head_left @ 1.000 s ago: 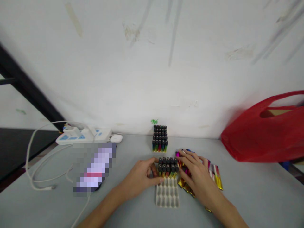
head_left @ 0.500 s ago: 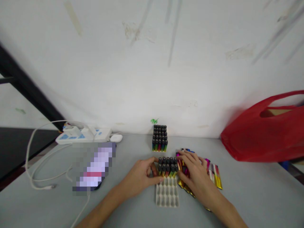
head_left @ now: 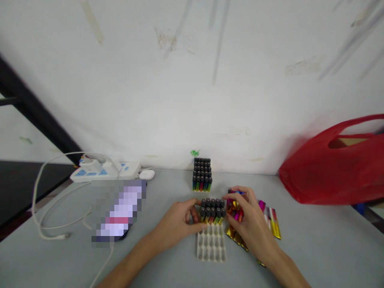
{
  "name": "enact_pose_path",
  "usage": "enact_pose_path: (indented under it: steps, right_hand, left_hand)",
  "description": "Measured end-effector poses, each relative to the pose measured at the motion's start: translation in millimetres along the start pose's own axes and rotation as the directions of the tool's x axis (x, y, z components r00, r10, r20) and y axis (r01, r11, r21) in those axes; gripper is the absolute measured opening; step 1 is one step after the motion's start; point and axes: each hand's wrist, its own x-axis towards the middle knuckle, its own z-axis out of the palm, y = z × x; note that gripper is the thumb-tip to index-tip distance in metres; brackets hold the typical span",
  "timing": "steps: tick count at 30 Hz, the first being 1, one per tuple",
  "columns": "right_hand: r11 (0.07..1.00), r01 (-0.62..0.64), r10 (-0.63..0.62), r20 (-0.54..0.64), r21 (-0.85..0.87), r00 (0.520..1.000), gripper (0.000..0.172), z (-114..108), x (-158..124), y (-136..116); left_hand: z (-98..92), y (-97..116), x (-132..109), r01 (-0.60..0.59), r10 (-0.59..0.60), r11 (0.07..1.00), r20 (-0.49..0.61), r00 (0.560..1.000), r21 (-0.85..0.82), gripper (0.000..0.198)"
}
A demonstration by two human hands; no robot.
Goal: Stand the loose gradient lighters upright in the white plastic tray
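A white plastic tray (head_left: 211,246) with rows of pockets lies on the grey table in front of me. Its far rows hold upright lighters (head_left: 212,211) with black tops and coloured bodies. My left hand (head_left: 179,223) rests against the tray's left side, thumb touching the lighters, fingers curled. My right hand (head_left: 248,218) is just right of the tray, fingers pinched round a few shiny coloured lighters (head_left: 234,208) raised off a loose pile (head_left: 270,222) lying flat on the table.
A second, full block of upright lighters (head_left: 202,175) stands farther back by the wall. A red plastic bag (head_left: 334,164) sits at the right. A white power strip (head_left: 105,170) with cables and a blurred-out flat object (head_left: 119,212) lie to the left.
My right hand, lying flat on the loose pile before, has curled its fingers and lifted a few lighters toward the tray. The left hand has stayed in place.
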Motion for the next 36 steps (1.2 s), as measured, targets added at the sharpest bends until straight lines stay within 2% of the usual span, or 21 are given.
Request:
enact_pose_path:
  steps: [6,9,13,17,19,22,25,27,31,34,36]
  right_hand:
    - [0.992,-0.055,0.063,-0.068,0.114,0.996,0.015,-1.8,1.8,-4.8]
    - [0.932,-0.14,0.181,-0.096,0.335,0.979,0.025,-1.0,3.5,-6.5]
    - [0.713,-0.2,0.333,-0.074,0.671,0.94,0.048,-2.9,7.7,-4.4]
    - [0.425,-0.309,0.51,0.056,0.851,0.858,0.054,-10.3,11.1,-3.0]
    - [0.296,-0.321,0.55,0.114,0.9,0.827,0.052,-14.1,12.4,-5.3]
    - [0.178,-0.315,0.56,0.167,0.932,0.811,0.046,-18.0,14.5,-11.5]
    - [0.094,-0.304,0.57,0.199,0.948,0.797,0.043,-19.8,16.5,-15.7]
    - [0.043,-0.289,0.576,0.213,0.956,0.789,0.041,-21.0,17.1,-15.9]
    - [-0.028,-0.286,0.581,0.249,0.958,0.775,0.036,-25.4,16.3,-16.3]
    - [-0.084,-0.345,0.516,0.337,0.935,0.787,0.037,-29.0,14.8,-21.1]
    - [-0.107,-0.379,0.458,0.384,0.919,0.802,0.038,-30.1,13.7,-25.1]
  left_hand:
    - [0.7,0.0,0.9,0.003,-0.003,1.0,-0.019,1.0,0.018,0.044]
    - [1.2,-1.7,1.3,0.02,-0.019,0.999,-0.034,0.999,0.028,0.048]
    - [1.1,-4.8,1.0,0.055,-0.053,0.998,-0.055,0.997,0.044,0.052]
    - [2.2,-6.8,-0.5,0.086,-0.081,0.995,-0.087,0.993,0.055,0.052]
    - [3.1,-7.0,-1.7,0.093,-0.086,0.993,-0.101,0.991,0.068,0.048]
    - [3.4,-6.1,-3.7,0.094,-0.084,0.992,-0.106,0.991,0.087,0.042]
    - [1.0,-4.8,-5.1,0.042,-0.038,0.998,-0.091,0.995,0.05,0.061]
    - [-1.8,-4.4,-5.5,0.023,-0.022,1.0,-0.044,0.999,0.014,0.07]
    - [-6.3,-5.4,-5.2,0.06,-0.059,0.998,0.06,0.996,-0.03,0.069]
    - [-7.9,-7.2,-4.3,0.061,-0.056,0.997,0.107,0.993,-0.047,0.089]
    - [-8.3,-7.8,-3.9,0.057,-0.053,0.998,0.111,0.992,-0.033,0.093]
